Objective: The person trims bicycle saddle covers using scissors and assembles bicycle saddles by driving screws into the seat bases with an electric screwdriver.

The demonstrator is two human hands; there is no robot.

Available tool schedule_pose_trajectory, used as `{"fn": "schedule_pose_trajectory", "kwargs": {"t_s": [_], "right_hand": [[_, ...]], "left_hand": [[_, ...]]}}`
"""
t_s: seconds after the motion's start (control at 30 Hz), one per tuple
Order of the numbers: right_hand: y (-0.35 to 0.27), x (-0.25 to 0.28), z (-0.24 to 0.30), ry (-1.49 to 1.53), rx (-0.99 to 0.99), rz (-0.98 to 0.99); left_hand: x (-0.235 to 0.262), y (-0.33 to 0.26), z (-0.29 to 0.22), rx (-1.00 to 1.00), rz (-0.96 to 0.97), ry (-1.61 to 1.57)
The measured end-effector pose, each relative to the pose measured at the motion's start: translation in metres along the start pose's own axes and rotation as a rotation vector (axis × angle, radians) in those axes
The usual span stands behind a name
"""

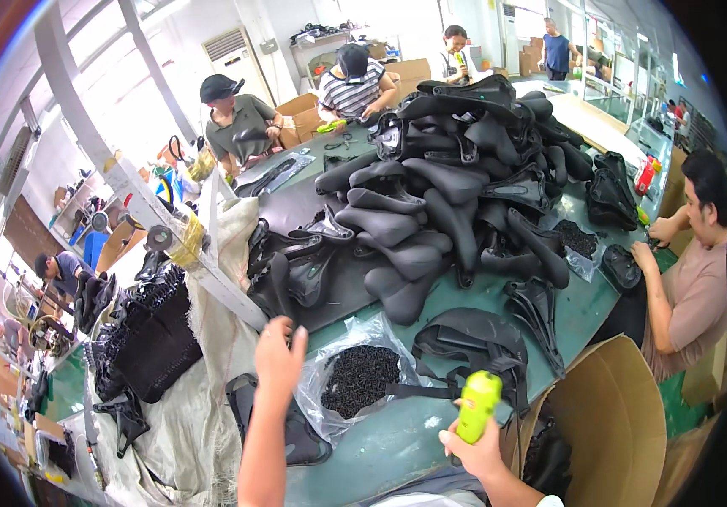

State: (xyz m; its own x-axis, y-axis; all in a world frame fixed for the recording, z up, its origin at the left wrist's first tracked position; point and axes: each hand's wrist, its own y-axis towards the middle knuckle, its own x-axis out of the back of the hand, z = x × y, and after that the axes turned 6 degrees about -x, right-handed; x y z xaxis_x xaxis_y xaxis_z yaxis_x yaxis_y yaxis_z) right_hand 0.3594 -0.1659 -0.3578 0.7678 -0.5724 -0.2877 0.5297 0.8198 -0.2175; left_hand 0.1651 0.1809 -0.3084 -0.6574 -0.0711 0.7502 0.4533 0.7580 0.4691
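Observation:
My left hand [279, 359] reaches out over the near left of the table, its fingers apart and nothing seen in it. Just beyond its fingertips are black bicycle saddles [311, 275], at the edge of a large heap of saddles [443, 177]. My right hand [475, 449] is wrapped round a lime-green handheld tool [479, 397] held up over the near edge; its working tip cannot be made out. Between my hands lies an opened clear plastic bag [308, 384] of small black parts [359, 380]. A black backpack-like bag with straps [473, 338] lies beyond the tool.
A white slanted post [220, 283] stands at the left, beside a cloth-covered stack of black parts [148, 338]. An open cardboard box [612, 414] stands at the near right. A co-worker [693, 270] handles a saddle on the right; several others work at the far side of the green table [397, 460].

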Motion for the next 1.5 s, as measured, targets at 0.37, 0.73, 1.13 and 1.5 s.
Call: {"fn": "schedule_pose_trajectory", "kwargs": {"t_s": [0.37, 0.73, 1.13, 1.5], "right_hand": [[-0.001, 0.014, -0.002, -0.911, -0.053, 0.211], [0.04, 0.019, -0.01, -1.284, 0.085, 0.031], [0.098, 0.013, -0.013, -1.6, 0.071, 0.038], [0.064, -0.025, 0.014, -1.718, 0.165, -0.034]], "left_hand": [[-0.053, 0.042, 0.129, 0.297, 0.26, 0.157], [0.038, -0.031, -0.02, 0.353, -0.117, -0.772], [0.032, -0.256, -0.099, 1.213, 0.177, -1.754], [-0.006, -0.298, -0.123, 1.553, 0.353, -1.743]]}}
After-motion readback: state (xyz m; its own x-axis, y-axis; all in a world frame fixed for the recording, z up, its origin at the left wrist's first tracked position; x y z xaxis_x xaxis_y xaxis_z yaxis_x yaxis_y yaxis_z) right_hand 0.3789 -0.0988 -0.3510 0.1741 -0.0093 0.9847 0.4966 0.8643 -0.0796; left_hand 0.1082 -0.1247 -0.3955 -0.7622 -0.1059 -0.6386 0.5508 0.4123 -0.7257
